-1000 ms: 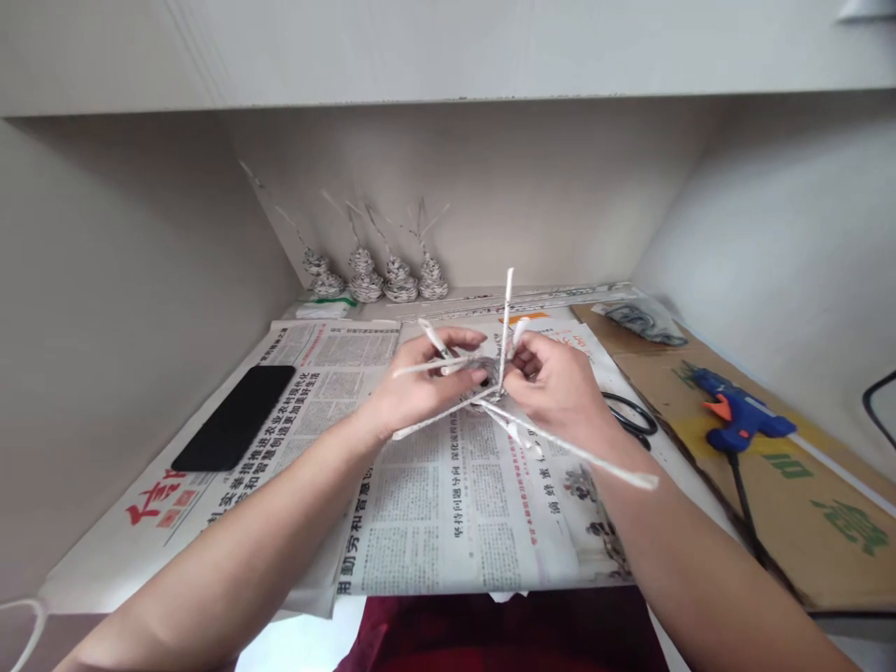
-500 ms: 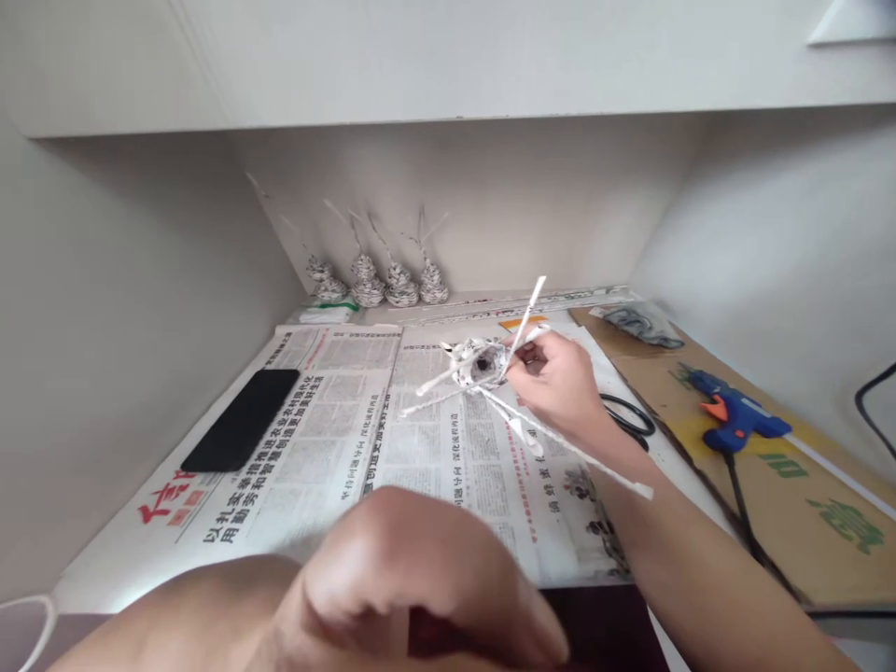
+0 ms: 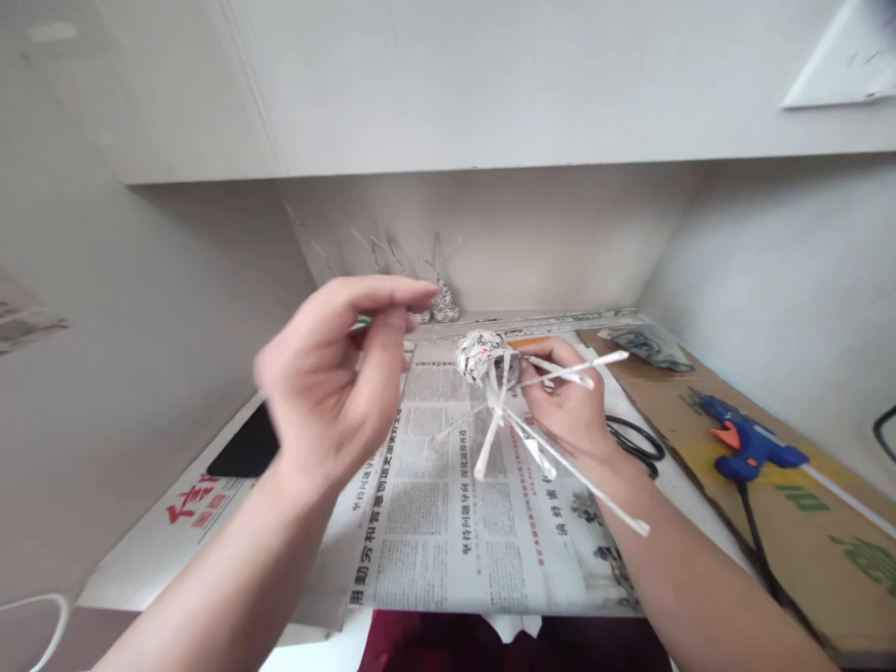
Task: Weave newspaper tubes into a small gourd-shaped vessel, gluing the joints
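Note:
My right hand [image 3: 567, 397] grips a small woven newspaper piece [image 3: 482, 357] by its right side, above the newspaper-covered table. The piece is rounded, made of rolled paper strips, and its opening is turned toward me and slightly down. Several loose white paper strips [image 3: 574, 471] stick out around the opening, some crossing in front of my right hand and wrist. To the left, my left hand [image 3: 336, 378] is raised, blurred a little, apart from the piece. Its thumb and forefinger come together at the tips and the other fingers curl; nothing shows in it.
Several finished-looking woven gourd shapes [image 3: 445, 304] stand along the back wall, partly hidden by my left hand. A black phone-like slab [image 3: 245, 446] lies at left. On cardboard [image 3: 784, 560] at right rests a blue glue gun [image 3: 756, 443] with its cord. Black-handled rings [image 3: 637, 443] lie beside my right wrist.
My left hand has risen from close to the camera to the left of the woven piece. The piece has turned in my right hand, its opening now lower and its strips swung to the right.

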### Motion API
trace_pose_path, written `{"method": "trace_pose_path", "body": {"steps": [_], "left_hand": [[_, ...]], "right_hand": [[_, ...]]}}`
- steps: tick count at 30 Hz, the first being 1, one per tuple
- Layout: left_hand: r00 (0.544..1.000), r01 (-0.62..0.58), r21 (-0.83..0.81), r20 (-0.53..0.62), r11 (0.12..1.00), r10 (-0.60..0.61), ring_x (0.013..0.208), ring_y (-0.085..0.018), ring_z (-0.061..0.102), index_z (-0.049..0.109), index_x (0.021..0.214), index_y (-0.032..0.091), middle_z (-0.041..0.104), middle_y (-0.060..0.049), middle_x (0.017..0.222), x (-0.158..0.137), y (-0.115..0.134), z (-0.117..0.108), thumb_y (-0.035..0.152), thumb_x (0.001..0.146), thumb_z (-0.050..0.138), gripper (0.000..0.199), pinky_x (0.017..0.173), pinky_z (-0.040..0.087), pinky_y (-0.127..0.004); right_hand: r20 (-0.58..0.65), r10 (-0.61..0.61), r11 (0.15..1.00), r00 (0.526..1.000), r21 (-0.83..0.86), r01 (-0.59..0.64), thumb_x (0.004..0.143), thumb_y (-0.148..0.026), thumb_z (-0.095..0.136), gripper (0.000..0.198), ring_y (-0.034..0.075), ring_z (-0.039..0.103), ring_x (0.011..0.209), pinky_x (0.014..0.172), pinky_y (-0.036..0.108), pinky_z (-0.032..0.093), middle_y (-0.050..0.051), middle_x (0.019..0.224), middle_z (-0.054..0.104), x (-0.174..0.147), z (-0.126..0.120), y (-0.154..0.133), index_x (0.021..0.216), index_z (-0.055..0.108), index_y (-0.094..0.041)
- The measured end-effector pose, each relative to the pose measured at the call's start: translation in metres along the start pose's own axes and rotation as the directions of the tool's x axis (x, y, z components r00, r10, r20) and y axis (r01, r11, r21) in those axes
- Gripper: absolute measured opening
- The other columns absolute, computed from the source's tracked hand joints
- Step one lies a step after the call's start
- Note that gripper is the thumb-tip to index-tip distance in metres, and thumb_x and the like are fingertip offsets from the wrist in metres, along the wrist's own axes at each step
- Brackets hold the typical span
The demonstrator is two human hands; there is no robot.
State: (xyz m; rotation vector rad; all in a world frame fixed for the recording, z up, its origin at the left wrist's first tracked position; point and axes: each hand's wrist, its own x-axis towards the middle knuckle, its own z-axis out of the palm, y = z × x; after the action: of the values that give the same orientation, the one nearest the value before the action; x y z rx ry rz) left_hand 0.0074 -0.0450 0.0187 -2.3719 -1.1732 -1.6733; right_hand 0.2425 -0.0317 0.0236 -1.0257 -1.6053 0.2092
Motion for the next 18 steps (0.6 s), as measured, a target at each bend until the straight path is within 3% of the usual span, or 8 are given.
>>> {"method": "trace_pose_path", "body": {"steps": [1, 3, 5, 7, 10, 13, 16, 18], "left_hand": [[1.0, -0.011, 0.015, -0.003, 1.0, 0.011, 0.105, -0.022, 0.065, 0.063, 0.117, 0.026, 0.069, -0.003, 0.116, 0.024, 0.011, -0.01, 0.024, 0.091, 0.053, 0.028, 0.076, 0.059, -0.04], [0.981, -0.082, -0.017, 0.176, 0.997, 0.083, 0.113, -0.022, 0.061, 0.06, 0.123, 0.023, 0.065, -0.006, 0.123, 0.057, 0.028, -0.019, 0.018, 0.088, 0.055, 0.036, 0.088, 0.057, -0.041], [0.892, -0.145, -0.059, 0.424, 0.988, 0.156, 0.131, -0.026, 0.046, 0.042, 0.142, 0.026, 0.054, -0.007, 0.14, 0.065, 0.033, -0.013, 0.015, 0.082, 0.062, 0.063, 0.106, 0.044, -0.048], [0.841, -0.137, -0.061, 0.52, 0.989, 0.149, 0.143, -0.03, 0.028, 0.024, 0.15, 0.028, 0.04, -0.008, 0.151, 0.056, 0.027, 0.002, 0.017, 0.077, 0.069, 0.087, 0.113, 0.033, -0.053], [0.869, -0.101, -0.047, 0.481, 0.994, 0.111, 0.143, -0.034, 0.028, 0.016, 0.152, 0.028, 0.043, -0.012, 0.149, 0.035, 0.013, 0.024, 0.034, 0.07, 0.078, 0.103, 0.116, 0.014, -0.061], [0.898, -0.111, -0.081, 0.42, 0.991, 0.135, 0.136, -0.031, 0.041, 0.024, 0.148, 0.028, 0.053, -0.012, 0.14, 0.024, 0.007, 0.037, 0.033, 0.074, 0.074, 0.09, 0.117, 0.012, -0.059], [0.915, -0.053, -0.147, 0.388, 0.988, 0.107, 0.121, -0.028, 0.055, 0.04, 0.139, 0.027, 0.061, -0.011, 0.13, 0.021, 0.005, 0.045, 0.03, 0.073, 0.075, 0.075, 0.116, 0.018, -0.056], [0.924, 0.059, -0.219, 0.382, 0.974, 0.03, 0.114, -0.028, 0.06, 0.048, 0.13, 0.025, 0.063, -0.012, 0.126, 0.019, 0.003, 0.05, 0.03, 0.07, 0.077, 0.068, 0.109, 0.034, -0.051]], "right_hand": [[0.005, -0.031, 1.0, 0.999, 0.003, 0.031, 0.082, -0.018, 0.06, 0.012, 0.02, 0.065, 0.081, 0.072, 0.032, 0.051, 0.004, 0.087, 0.068, 0.0, 0.0, -0.001, 0.093, 0.065, -0.021], [0.013, -0.076, 0.997, 0.997, 0.011, 0.076, 0.083, -0.018, 0.059, 0.012, 0.019, 0.064, 0.082, 0.074, 0.032, 0.05, 0.004, 0.088, 0.067, -0.001, -0.001, -0.003, 0.093, 0.064, -0.022], [0.013, -0.097, 0.995, 0.995, 0.029, 0.097, 0.085, -0.018, 0.058, 0.011, 0.018, 0.064, 0.082, 0.075, 0.032, 0.05, 0.003, 0.087, 0.066, -0.002, -0.001, -0.004, 0.092, 0.064, -0.023], [0.022, -0.084, 0.995, 0.996, 0.052, 0.082, 0.086, -0.018, 0.058, 0.01, 0.018, 0.063, 0.082, 0.075, 0.032, 0.05, 0.003, 0.088, 0.066, -0.003, 0.001, -0.004, 0.093, 0.064, -0.023], [0.069, -0.012, 0.997, 0.998, 0.071, 0.007, 0.086, -0.019, 0.058, 0.011, 0.018, 0.064, 0.077, 0.071, 0.032, 0.05, 0.003, 0.087, 0.066, -0.006, 0.007, -0.002, 0.094, 0.064, -0.023], [0.119, 0.054, 0.99, 0.991, 0.127, -0.069, 0.085, -0.021, 0.059, 0.01, 0.018, 0.065, 0.077, 0.07, 0.032, 0.051, 0.004, 0.088, 0.067, -0.012, 0.015, -0.001, 0.094, 0.064, -0.022], [0.184, 0.129, 0.966, 0.974, 0.197, -0.165, 0.085, -0.024, 0.059, 0.011, 0.019, 0.066, 0.075, 0.068, 0.033, 0.053, 0.005, 0.087, 0.067, -0.015, 0.022, 0.0, 0.095, 0.062, -0.022], [0.198, 0.19, 0.946, 0.961, 0.226, -0.234, 0.084, -0.025, 0.059, 0.012, 0.019, 0.066, 0.076, 0.069, 0.033, 0.054, 0.004, 0.086, 0.067, -0.016, 0.024, 0.001, 0.096, 0.061, -0.022]]}}
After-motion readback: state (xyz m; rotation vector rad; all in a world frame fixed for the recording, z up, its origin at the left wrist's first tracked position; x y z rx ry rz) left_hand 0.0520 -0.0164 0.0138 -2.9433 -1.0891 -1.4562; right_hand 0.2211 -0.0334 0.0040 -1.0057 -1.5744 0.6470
